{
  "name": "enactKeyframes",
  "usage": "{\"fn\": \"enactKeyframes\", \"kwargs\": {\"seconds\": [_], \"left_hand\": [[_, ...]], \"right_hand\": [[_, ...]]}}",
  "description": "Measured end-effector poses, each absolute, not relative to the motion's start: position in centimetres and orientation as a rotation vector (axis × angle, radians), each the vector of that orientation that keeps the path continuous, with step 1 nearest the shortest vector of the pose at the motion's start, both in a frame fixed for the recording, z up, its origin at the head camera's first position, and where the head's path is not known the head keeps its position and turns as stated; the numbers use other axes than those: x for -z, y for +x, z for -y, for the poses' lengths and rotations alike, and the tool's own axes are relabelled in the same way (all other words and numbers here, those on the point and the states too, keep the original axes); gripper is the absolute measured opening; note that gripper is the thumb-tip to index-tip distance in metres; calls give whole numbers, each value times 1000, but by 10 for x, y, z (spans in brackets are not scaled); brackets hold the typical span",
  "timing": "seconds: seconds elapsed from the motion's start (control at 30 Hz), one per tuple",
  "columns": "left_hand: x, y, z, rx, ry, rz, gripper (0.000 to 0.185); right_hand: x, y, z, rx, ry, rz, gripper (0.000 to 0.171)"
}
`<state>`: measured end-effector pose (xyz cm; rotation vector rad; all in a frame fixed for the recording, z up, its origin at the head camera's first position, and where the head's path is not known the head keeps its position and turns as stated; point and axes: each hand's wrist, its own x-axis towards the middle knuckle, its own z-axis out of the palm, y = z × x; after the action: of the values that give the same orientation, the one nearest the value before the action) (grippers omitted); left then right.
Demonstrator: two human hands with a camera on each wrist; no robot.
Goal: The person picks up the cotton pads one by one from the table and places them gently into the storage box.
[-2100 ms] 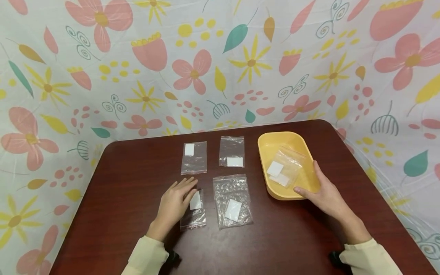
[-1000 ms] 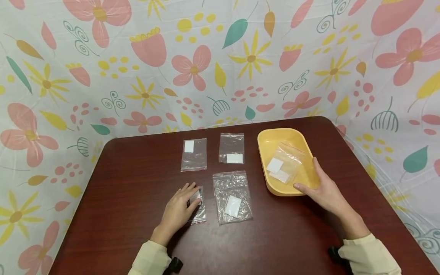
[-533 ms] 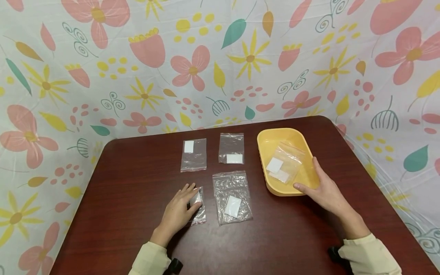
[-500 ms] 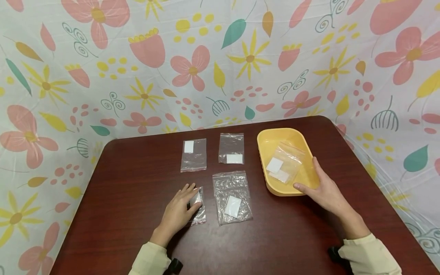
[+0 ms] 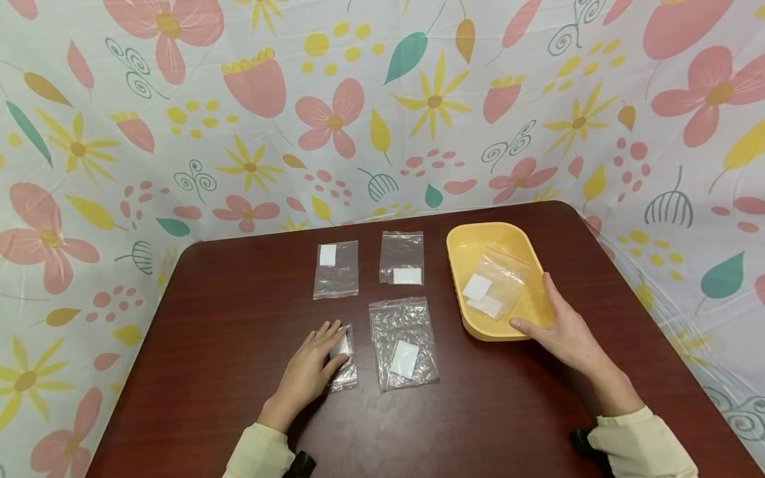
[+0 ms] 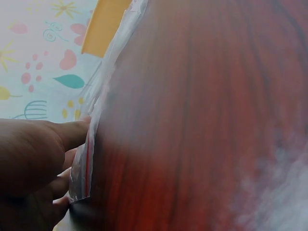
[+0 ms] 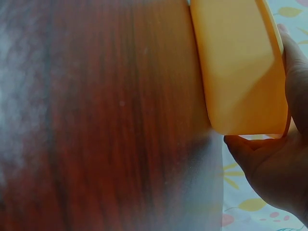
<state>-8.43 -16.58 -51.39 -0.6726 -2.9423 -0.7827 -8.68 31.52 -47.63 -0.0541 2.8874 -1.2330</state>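
My left hand [image 5: 305,367] lies over the near-left zip bag [image 5: 344,378], fingers relaxed and thumb touching it; it covers much of the bag and its white piece. In the left wrist view the thumb meets the bag's edge, by a red seal line [image 6: 88,163]. My right hand [image 5: 570,335] holds a yellow plastic basket [image 5: 487,232] at its near right corner, thumb at the front rim and fingers along the side. Inside the basket lie clear zip bags [image 5: 505,275] with white pieces. The right wrist view shows the basket's end wall [image 7: 245,82] against this hand.
Three more clear zip bags lie flat: one at far left [image 5: 340,282], one at far middle [image 5: 403,249], and a larger crinkled one [image 5: 403,322] nearer. Each has a white piece. A patterned cloth [image 5: 251,172] hangs behind the dark wooden table [image 5: 203,318].
Two seconds ago my left hand was slightly farther forward, over the near-left bag; it has settled lower onto it. It has barely moved over the last second. My right hand stays at the basket.
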Motion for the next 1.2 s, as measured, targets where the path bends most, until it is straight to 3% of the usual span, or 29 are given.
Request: {"fn": "enactKeyframes", "kwargs": {"seconds": [1.2], "left_hand": [[521,-92,162,950,-519,2681,16]], "right_hand": [[478,-88,-316,1244,-53,-2879,115]]}}
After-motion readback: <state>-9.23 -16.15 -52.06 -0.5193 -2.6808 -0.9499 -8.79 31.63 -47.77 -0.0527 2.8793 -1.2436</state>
